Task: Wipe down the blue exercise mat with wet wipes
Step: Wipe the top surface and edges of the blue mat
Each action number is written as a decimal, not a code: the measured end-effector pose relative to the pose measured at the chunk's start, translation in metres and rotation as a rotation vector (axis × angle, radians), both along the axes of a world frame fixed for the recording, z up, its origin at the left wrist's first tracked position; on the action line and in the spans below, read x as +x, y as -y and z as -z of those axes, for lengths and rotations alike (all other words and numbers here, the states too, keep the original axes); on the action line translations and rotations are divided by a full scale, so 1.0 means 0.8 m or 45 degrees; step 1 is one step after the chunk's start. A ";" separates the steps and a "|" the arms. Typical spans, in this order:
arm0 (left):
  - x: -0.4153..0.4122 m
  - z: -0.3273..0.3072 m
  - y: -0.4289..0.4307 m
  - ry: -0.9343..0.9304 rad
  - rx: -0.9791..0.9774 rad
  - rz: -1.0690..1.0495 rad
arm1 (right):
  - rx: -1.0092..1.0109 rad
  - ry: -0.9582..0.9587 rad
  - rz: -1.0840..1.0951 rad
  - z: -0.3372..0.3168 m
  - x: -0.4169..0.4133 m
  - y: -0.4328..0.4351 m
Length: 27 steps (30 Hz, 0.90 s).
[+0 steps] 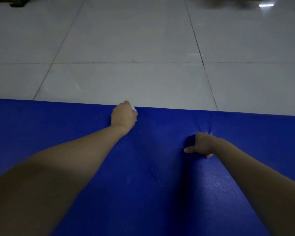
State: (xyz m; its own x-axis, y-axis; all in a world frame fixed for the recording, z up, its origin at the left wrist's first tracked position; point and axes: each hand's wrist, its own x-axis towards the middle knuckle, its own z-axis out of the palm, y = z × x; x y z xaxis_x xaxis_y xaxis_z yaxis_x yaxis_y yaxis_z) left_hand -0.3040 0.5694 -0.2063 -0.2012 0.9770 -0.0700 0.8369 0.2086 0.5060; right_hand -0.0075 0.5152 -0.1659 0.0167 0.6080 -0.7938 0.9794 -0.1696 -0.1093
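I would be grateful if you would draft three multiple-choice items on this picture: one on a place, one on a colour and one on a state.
1. Where on the blue mat is the left hand?
A. At its far edge, next to the tiled floor
B. At its near edge
C. Off the mat altogether

2. What colour is the wipe in the left hand?
A. Green
B. White
C. Red

3. How does the mat lie beside the right hand?
A. Rolled up
B. Torn through
C. Puckered

Answers:
1 A: the hand sits on the line where the mat meets the floor.
2 B: a white scrap shows past the curled fingers.
3 C: creases radiate from where the hand presses in.
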 end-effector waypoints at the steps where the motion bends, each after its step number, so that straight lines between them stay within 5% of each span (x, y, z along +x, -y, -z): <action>1: 0.019 0.000 0.004 0.039 0.005 0.022 | -0.004 -0.002 0.006 0.000 0.000 0.000; 8: 0.168 -0.010 0.037 0.217 -0.001 0.305 | -0.076 -0.083 0.075 -0.006 -0.003 -0.003; 14: 0.137 -0.015 0.039 -0.152 0.077 0.609 | -0.120 -0.057 0.149 -0.010 -0.009 -0.012; 23: -0.058 -0.004 0.052 -0.271 0.113 0.105 | -0.077 -0.059 0.161 -0.010 -0.008 -0.008; 27: -0.054 0.005 0.059 -0.232 0.147 0.000 | 0.004 -0.054 0.122 -0.003 -0.001 0.000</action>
State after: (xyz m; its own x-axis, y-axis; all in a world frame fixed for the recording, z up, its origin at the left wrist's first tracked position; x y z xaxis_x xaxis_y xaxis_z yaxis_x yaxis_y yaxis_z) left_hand -0.3471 0.5223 -0.2103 -0.2001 0.9765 0.0800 0.9168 0.1579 0.3668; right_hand -0.0085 0.5151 -0.1637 0.0417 0.6077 -0.7931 0.9532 -0.2622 -0.1508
